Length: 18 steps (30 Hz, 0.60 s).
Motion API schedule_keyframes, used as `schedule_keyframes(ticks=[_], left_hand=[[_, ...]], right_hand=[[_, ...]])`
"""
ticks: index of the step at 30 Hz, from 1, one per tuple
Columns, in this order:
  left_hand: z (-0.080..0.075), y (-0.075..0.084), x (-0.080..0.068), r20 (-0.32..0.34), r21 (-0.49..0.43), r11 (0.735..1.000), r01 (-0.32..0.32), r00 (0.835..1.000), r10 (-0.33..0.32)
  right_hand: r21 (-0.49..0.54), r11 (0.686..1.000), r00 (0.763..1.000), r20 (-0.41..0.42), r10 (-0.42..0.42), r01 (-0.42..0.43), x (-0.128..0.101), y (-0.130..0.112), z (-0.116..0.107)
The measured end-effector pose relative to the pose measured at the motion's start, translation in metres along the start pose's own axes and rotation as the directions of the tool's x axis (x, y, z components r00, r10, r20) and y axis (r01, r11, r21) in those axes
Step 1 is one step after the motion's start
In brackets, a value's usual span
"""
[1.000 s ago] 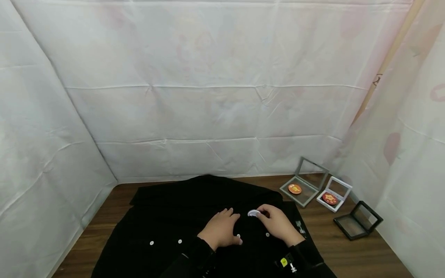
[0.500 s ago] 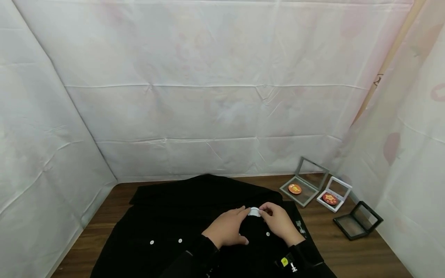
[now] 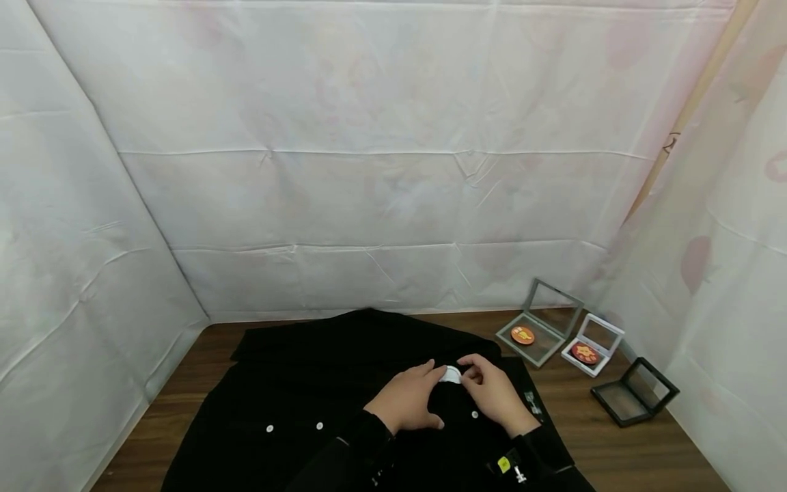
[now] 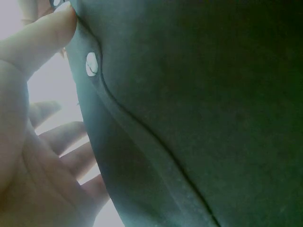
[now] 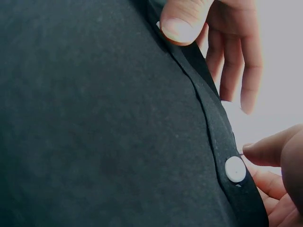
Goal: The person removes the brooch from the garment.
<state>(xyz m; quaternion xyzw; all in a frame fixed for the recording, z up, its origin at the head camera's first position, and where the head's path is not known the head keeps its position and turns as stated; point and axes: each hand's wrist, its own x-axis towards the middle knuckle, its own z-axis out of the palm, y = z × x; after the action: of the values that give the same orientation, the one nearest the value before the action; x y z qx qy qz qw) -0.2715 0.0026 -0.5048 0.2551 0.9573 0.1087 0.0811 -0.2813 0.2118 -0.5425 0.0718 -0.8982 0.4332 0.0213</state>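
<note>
A black jacket with white snap buttons lies spread on the wooden table. Both hands meet over its front edge near the collar. My right hand pinches a small white round badge at that edge. My left hand grips the jacket's edge, thumb on top and fingers under the cloth, beside a snap button. In the right wrist view the edge runs past another snap button, with my right fingertips just beside it.
Three small display cases stand open at the right: a grey one holding an orange badge, a white one holding a red badge, and a black one. White sheeting walls in the table on three sides.
My left hand has lifted off the jacket front, slid up to the badge and taken hold of the cloth edge. The right hand keeps the badge almost in place.
</note>
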Motion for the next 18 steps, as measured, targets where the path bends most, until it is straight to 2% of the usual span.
schedule_keyframes(ticks=[10,18], left_hand=[[0.0019,-0.0021,0.0019,0.010,-0.024,0.999,0.028,1.000,-0.027],[0.0029,-0.0036,0.0015,0.020,-0.029,0.999,0.040,0.999,-0.040]], right_hand=[[-0.054,0.997,0.999,-0.015,-0.052,0.051,0.0012,-0.0005,0.0002],[-0.097,0.991,0.995,0.061,-0.084,0.090,0.0010,0.0002,0.0005]])
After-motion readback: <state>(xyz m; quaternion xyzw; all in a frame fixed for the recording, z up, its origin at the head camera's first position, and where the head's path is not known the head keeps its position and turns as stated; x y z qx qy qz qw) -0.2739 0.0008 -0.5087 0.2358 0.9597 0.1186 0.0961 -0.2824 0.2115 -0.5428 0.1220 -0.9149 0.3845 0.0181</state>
